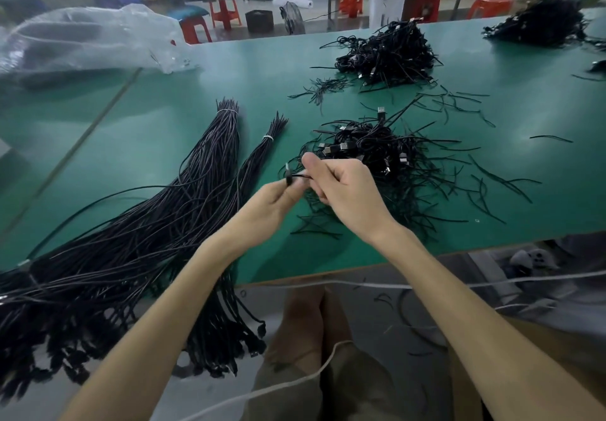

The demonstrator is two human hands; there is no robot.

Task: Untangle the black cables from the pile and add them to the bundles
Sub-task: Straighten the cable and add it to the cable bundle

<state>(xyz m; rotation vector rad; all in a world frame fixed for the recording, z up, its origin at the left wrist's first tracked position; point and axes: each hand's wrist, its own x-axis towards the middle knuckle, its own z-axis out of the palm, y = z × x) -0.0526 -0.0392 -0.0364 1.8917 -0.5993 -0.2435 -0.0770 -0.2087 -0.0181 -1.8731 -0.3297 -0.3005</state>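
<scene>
A tangled pile of black cables with small metal plugs lies on the green table just beyond my hands. My left hand pinches the plug end of one black cable. Close to its right, my right hand grips the same cable, fingers curled, at the pile's near left edge. Two tied bundles of straight black cables lie to the left: a large bundle and a thinner bundle, each bound with a white tie, their plug ends hanging over the table's front edge.
Two more tangled cable piles sit farther back, a middle pile and a far-right pile. Loose black ties are scattered to the right. A clear plastic bag lies at the back left. A white cord runs along the table's front edge.
</scene>
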